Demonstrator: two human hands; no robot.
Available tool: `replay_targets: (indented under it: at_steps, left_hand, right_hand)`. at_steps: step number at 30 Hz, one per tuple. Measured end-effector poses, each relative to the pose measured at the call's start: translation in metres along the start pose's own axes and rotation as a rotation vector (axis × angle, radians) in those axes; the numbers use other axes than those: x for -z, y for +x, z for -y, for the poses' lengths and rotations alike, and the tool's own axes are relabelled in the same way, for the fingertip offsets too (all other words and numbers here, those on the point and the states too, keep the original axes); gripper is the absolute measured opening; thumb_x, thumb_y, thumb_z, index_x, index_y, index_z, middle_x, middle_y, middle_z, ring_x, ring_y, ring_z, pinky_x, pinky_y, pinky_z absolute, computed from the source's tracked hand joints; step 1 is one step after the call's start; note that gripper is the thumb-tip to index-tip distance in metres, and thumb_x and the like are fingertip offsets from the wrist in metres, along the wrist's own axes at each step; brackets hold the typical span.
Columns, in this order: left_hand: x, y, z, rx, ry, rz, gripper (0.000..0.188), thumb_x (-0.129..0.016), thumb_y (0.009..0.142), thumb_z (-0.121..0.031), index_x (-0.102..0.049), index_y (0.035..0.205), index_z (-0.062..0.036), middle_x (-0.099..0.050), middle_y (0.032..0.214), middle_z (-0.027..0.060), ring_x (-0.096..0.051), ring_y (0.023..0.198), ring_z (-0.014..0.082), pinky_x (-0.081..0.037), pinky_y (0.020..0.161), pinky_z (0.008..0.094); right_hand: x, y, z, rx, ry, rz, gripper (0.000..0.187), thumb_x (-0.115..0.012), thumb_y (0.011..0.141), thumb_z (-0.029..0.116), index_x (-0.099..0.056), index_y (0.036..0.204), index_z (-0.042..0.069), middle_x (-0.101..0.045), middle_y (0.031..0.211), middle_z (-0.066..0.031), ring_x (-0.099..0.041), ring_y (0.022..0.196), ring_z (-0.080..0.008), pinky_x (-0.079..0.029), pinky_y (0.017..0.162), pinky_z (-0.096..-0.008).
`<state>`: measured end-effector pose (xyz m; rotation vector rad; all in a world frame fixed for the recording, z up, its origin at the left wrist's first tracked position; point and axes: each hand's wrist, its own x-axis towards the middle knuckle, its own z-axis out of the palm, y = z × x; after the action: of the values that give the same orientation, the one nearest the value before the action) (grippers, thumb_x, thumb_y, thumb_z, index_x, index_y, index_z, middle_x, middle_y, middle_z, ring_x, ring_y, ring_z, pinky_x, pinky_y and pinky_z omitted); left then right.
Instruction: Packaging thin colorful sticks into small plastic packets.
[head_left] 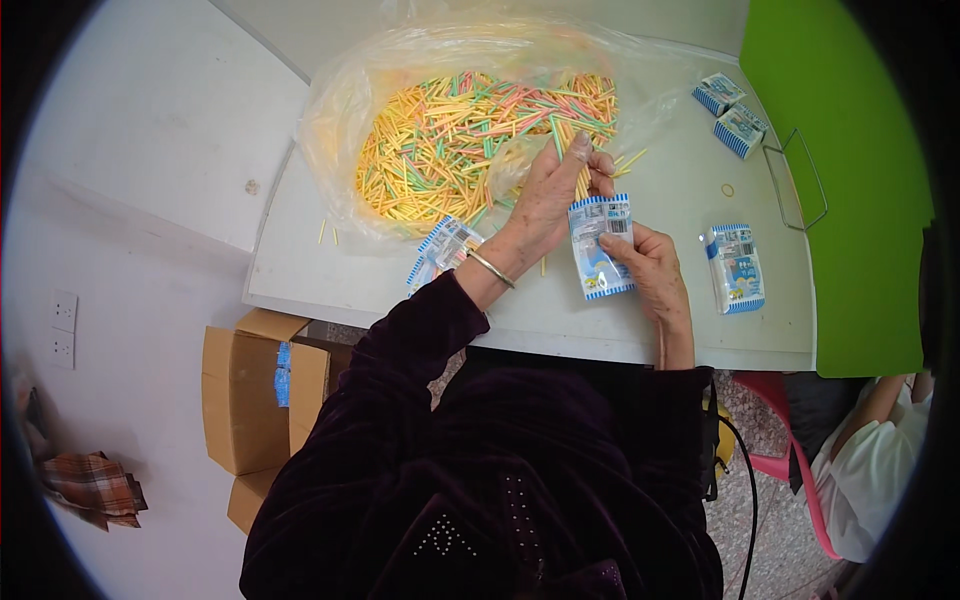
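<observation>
My left hand (540, 205), a bangle on its wrist, is closed around a few thin pastel sticks (558, 132). Their lower ends meet the top edge of a small clear packet (600, 272) with blue-striped ends. My right hand (655, 265) grips this packet from the side, thumb across its front. Whether the sticks are inside the packet's mouth I cannot tell. Beyond the left hand, a heap of yellow, green and pink sticks (430, 150) lies in a large open plastic bag (325, 130). Another packet (440, 250) is partly hidden beneath my left wrist.
A stack of flat packets (738, 270) lies to the right, with two bundles (740, 130) farther back. Near them are a rubber band (727, 190) and a wire stand (800, 190) by the green panel (860, 200). An open cardboard box (245, 400) stands below left. Another person (880, 460) sits at right.
</observation>
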<state>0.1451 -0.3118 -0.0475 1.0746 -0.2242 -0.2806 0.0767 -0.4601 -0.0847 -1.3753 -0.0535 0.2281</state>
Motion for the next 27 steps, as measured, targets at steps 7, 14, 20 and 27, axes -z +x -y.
replay_targets:
  at_steps: [7, 14, 20, 27]
  left_hand:
    - [0.003, 0.001, -0.014, -0.081, 0.047, 0.059, 0.035, -0.045, 0.095, -0.040, -0.050, 0.097, -0.0046, -0.058, 0.085, 0.0054, -0.061, 0.073, 0.0137, -0.051, 0.065, 0.0279]
    - [-0.008, -0.007, -0.024, -0.149, 0.089, 0.298, 0.041, -0.040, 0.096, -0.043, -0.051, 0.097, -0.0044, -0.059, 0.085, 0.0054, -0.063, 0.084, 0.0191, -0.051, 0.076, 0.0309]
    - [-0.008, -0.013, -0.023, -0.006, 0.079, 0.437, 0.035, -0.042, 0.095, -0.042, -0.045, 0.097, -0.0072, -0.059, 0.087, 0.0082, -0.062, 0.090, 0.0228, -0.049, 0.085, 0.0341]
    - [-0.010, -0.015, -0.016, -0.017, 0.071, 0.571, 0.030, -0.043, 0.095, -0.040, -0.040, 0.093, -0.0097, -0.060, 0.090, 0.0112, -0.059, 0.096, 0.0220, -0.047, 0.088, 0.0357]
  right_hand:
    - [0.018, 0.002, -0.005, -0.029, -0.065, 0.061, 0.022, -0.062, 0.087, 0.020, -0.067, 0.092, -0.001, -0.063, 0.073, 0.0002, -0.054, 0.061, -0.0031, -0.042, 0.056, -0.0180]
    - [0.012, -0.005, 0.008, -0.172, 0.059, 0.164, 0.023, -0.063, 0.087, 0.020, -0.067, 0.091, -0.002, -0.064, 0.074, -0.0017, -0.056, 0.062, -0.0037, -0.044, 0.057, -0.0180]
    - [0.016, -0.009, 0.010, -0.169, 0.101, 0.222, 0.023, -0.067, 0.083, 0.020, -0.067, 0.090, -0.002, -0.066, 0.077, -0.0037, -0.059, 0.065, -0.0062, -0.046, 0.060, -0.0197]
    - [0.018, -0.011, 0.007, -0.175, 0.159, 0.225, 0.022, -0.068, 0.082, 0.019, -0.067, 0.089, -0.002, -0.066, 0.077, -0.0048, -0.059, 0.066, -0.0072, -0.046, 0.060, -0.0196]
